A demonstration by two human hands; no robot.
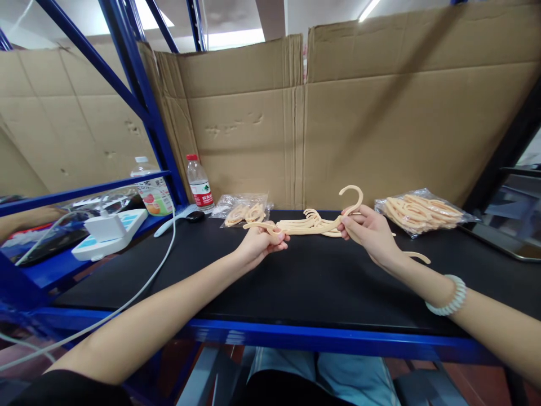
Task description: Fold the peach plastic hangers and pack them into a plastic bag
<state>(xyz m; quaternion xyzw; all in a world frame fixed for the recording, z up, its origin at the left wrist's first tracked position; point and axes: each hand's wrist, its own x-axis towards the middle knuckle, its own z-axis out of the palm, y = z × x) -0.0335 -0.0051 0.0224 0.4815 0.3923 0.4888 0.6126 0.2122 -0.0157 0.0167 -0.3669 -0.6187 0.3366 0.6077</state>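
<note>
My left hand (pixel 265 243) is closed, pinching a curved peach-coloured plastic hanger arm (pixel 252 225) whose tip sticks out to the left. Closed as well, my right hand (pixel 371 232) grips a clothes hanger (pixel 359 194) of the same colour just below its upright hook. Both hands are a little above the black tabletop. The stretch between them overlaps a row of hangers (pixel 311 215) behind, so I cannot tell whether the two held parts are joined. Part of another hanger (pixel 419 257) shows beyond my right wrist.
Clear bags of hanger parts lie at back centre (pixel 247 213) and back right (pixel 418 211). A red-capped water bottle (pixel 198 183) stands back left, near a white brush (pixel 175 220). A white cable (pixel 163 262) crosses the left side beside a power strip (pixel 110 231). Cardboard (pixel 380 124) walls the back.
</note>
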